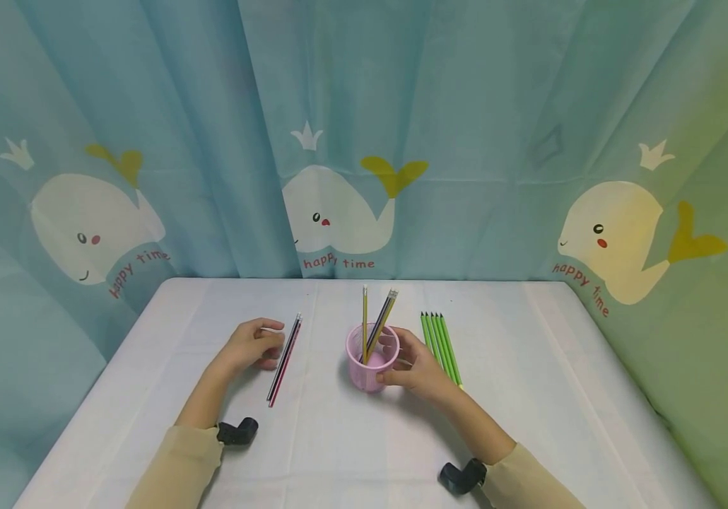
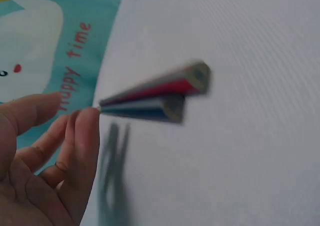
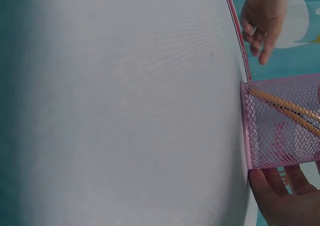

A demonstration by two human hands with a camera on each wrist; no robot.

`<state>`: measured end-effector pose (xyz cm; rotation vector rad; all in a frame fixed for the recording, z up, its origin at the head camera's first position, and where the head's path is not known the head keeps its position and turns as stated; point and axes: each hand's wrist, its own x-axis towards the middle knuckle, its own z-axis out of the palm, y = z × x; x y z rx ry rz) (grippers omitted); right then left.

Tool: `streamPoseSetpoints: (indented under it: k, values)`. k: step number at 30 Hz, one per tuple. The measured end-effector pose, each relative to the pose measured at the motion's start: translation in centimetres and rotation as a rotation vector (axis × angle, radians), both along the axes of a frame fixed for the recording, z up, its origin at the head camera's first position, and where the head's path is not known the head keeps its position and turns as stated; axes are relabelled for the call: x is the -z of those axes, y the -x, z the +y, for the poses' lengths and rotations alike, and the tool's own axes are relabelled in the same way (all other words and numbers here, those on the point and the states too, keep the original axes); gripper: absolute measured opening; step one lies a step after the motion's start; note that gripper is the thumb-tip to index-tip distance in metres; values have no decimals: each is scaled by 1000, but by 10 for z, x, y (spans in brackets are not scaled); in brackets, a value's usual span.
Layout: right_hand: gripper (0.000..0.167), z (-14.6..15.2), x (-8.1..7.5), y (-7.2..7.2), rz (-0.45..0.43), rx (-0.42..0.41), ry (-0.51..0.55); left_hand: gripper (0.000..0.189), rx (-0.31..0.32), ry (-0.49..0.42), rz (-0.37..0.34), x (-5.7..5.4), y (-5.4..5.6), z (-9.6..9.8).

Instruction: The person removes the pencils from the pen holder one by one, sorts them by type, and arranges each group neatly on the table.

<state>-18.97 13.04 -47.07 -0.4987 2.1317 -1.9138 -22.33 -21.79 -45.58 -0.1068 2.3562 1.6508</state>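
Two pencils lie side by side on the table at the left, a red-striped pencil [image 2: 167, 88] and a dark blue-black pencil [image 2: 142, 108]. Just left of them is my left hand [image 1: 251, 345], fingers loosely bent and apart from the thumb, pinching nothing. In the left wrist view its fingertips overlap the pencils' far ends; whether they touch cannot be told. At the centre, a pink mesh pen holder [image 1: 367, 379] stands upright with several pencils [image 1: 365, 311] leaning inside. My right hand [image 1: 420, 369] grips it from the right, thumb in front and fingers round its far side.
Several green pencils [image 1: 438, 343] lie in a neat row right of the holder, close to my right hand. A white cloth covers the table [image 1: 529, 396]. Behind it hangs a blue-green curtain [image 1: 478, 141] with whale prints. Black wrist mounts [image 1: 462, 477] sit on both forearms.
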Motion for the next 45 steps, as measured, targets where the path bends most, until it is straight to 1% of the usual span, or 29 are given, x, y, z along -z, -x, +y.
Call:
streamPoseSetpoints:
  k: [4, 8, 11, 15, 18, 22, 26, 28, 31, 33, 35, 41, 45]
  values:
    - [81, -1, -1, 0, -8, 9, -9, 42, 12, -39, 6, -9, -3, 4]
    - [80, -1, -2, 0, -2, 8, -5, 41, 33, -74, 22, -21, -7, 14]
    - [80, -1, -3, 0, 7, 4, 0, 41, 71, -113, 63, -29, -10, 24]
    - [80, -1, -3, 1, 11, 3, 3, 38, 105, -166, 133, -39, -13, 42]
    - [80, -1, -2, 2, 9, 5, -4, 35, 98, -199, 171, -45, -15, 58]
    - [80, 0, -2, 2, 10, 5, -16, 32, 57, -223, 229, -51, -18, 79]
    - [80, 0, -2, 3, 15, 9, -21, 31, 37, -210, 320, -50, -16, 96]
    - [79, 0, -2, 2, 18, 9, -17, 31, 43, -183, 360, -48, -15, 103]
    - [79, -1, -2, 1, 21, 10, -15, 33, 55, -109, 411, -43, -13, 111]
    - [79, -1, -2, 0, 20, 7, -14, 33, 59, -70, 424, -40, -13, 117]
    - [79, -1, -2, 0, 19, 8, -15, 33, 58, -51, 436, -37, -14, 122]
    - [79, -1, -2, -1, 21, 6, -16, 33, 71, -52, 462, -31, -14, 132]
    - [79, -1, -1, -1, 16, 10, -19, 31, 92, -15, 462, -27, -13, 137]
